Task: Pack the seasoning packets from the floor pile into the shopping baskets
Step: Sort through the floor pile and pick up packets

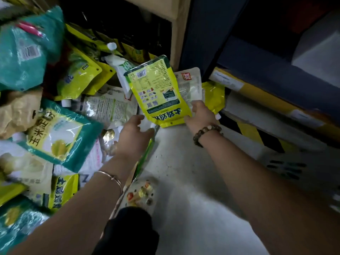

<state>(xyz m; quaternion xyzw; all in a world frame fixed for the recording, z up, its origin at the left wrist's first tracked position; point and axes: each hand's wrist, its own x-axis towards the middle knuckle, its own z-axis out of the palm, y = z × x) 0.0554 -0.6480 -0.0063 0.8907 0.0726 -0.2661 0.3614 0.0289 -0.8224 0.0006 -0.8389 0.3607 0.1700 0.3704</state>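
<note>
Fingers of the right hand (201, 115): curled round the lower right corner of a yellow packet (158, 92); thumb on its printed face, the other fingers behind it
Fingers of the left hand (135, 134): loosely bent at the near edge of the pile (77, 100); thumb and forefinger apart with something white between them; whether they grip it cannot be told
Yellow packet: held tilted at the pile's right edge, barcode end farthest from the person; just below a wooden post (179, 30)
Behind it: a white packet (190, 83) with a red logo, touching the right hand's fingertips; whether that hand holds it too is unclear; a yellow pouch (213, 94) lies beyond it
Pile: seasoning packets heaped across the left half of the view; a teal-edged packet (55, 133) picturing corn lies face up, left of the left hand; a large teal bag (27, 52) sits at the top left; a white spouted pouch (119, 65) pokes up beside the yellow packet
Floor (184, 190): pale and scuffed between the two forearms; a thin green-edged packet (145, 157), seen edge-on, runs beneath the left wrist
Wrists: a bead bracelet (206, 132) on the right; a thin bangle (110, 178) on the left
Right side: cardboard boxes (257, 100) stacked above black-and-yellow striping
</note>
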